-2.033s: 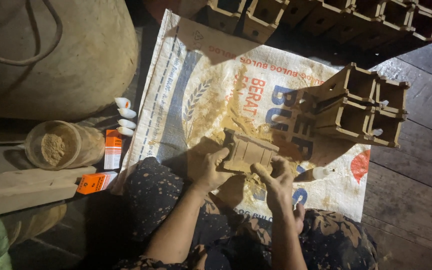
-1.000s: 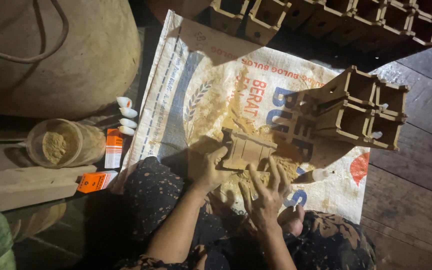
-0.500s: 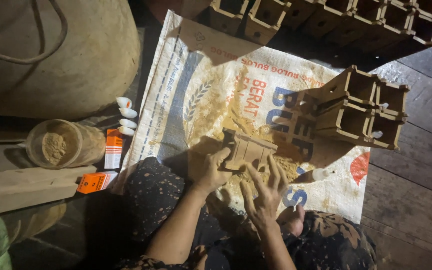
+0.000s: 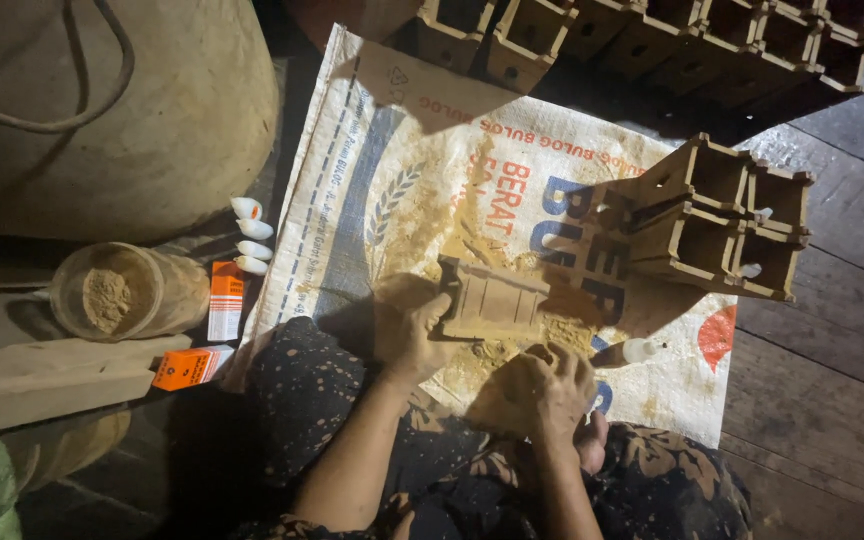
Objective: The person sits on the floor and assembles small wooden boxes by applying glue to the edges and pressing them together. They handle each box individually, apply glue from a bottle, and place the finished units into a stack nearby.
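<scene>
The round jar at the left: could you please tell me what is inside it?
The round jar lies tipped with its mouth toward the camera and holds tan powder, like sawdust. Its cloudy wall hides how far back the powder reaches.

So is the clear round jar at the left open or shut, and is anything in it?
Open: the clear round jar lies tipped with no lid over its mouth, and tan powder shows inside, partly filling it.
</scene>
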